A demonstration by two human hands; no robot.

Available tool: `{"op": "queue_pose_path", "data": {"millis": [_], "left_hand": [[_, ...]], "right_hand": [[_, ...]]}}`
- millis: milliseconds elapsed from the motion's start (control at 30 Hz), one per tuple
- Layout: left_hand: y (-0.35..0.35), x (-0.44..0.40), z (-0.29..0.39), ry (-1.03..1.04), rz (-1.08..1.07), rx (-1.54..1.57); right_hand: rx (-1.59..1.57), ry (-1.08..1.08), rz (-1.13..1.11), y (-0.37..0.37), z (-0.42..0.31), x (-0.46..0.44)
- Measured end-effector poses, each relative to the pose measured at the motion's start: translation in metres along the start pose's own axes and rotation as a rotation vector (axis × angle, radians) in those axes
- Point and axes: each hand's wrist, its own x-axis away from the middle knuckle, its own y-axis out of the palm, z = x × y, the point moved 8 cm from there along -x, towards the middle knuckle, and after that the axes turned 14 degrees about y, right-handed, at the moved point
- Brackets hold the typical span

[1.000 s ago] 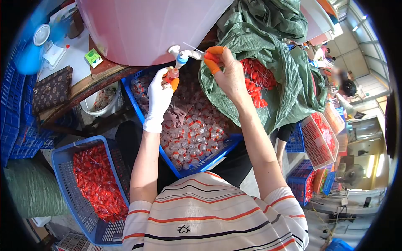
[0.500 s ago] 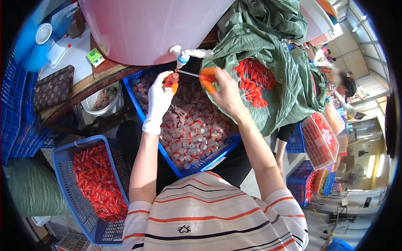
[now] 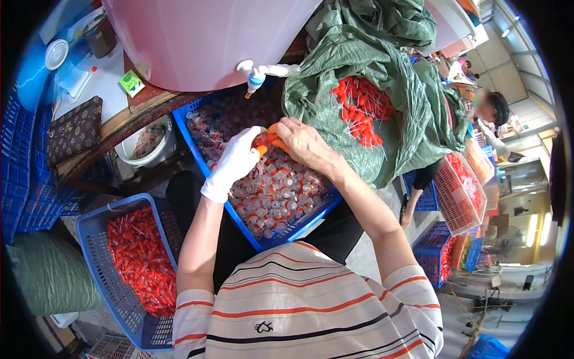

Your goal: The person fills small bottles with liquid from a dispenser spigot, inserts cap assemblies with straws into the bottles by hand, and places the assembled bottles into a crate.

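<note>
My left hand [image 3: 232, 164], in a white glove with orange finger covers, is closed around a small bottle [image 3: 260, 141] that looks red inside. Against the bottle's other end, my right hand [image 3: 306, 146] is closed, orange covers on its fingertips. A red cap with a white stick was in that hand before; the fingers now hide it. Both hands meet above a blue crate [image 3: 192, 143] full of small clear bottles [image 3: 278, 200] with red bands. Above them, a white and blue tap [image 3: 256, 79] juts from a large pinkish tub [image 3: 209, 42].
On the right, a green sack [image 3: 412, 113] holds red-capped white sticks [image 3: 362, 113]. A blue basket [image 3: 95, 257] of red-filled pieces [image 3: 140, 263] stands at my left. A white bucket [image 3: 149, 154] sits under the wooden table [image 3: 113, 128]. Another person [image 3: 493, 113] is at far right.
Both hands have moved down from the tap and come together. The white stick in my right hand has been brought to the bottle and no longer shows.
</note>
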Motion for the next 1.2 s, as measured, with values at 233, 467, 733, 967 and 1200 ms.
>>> {"op": "queue_pose_path", "data": {"millis": [233,467,733,967,1200], "left_hand": [[0.020,0.012,-0.003,-0.080,-0.007,0.129],[0.025,0.010,0.024,0.182,0.016,-0.063],[0.030,-0.003,0.039,0.257,-0.022,-0.352],[0.063,-0.014,0.004,0.085,-0.281,-0.517],[0.149,0.043,-0.092,-0.026,-0.370,-0.585]], "right_hand": [[-0.078,0.154,-0.019,-0.004,0.011,0.011],[-0.073,0.390,-0.447,0.037,0.049,0.032],[-0.016,0.419,-0.506,0.022,0.039,0.043],[-0.655,0.528,-0.294,0.044,0.050,0.058],[0.025,0.589,-0.188,0.038,0.063,0.087]]}}
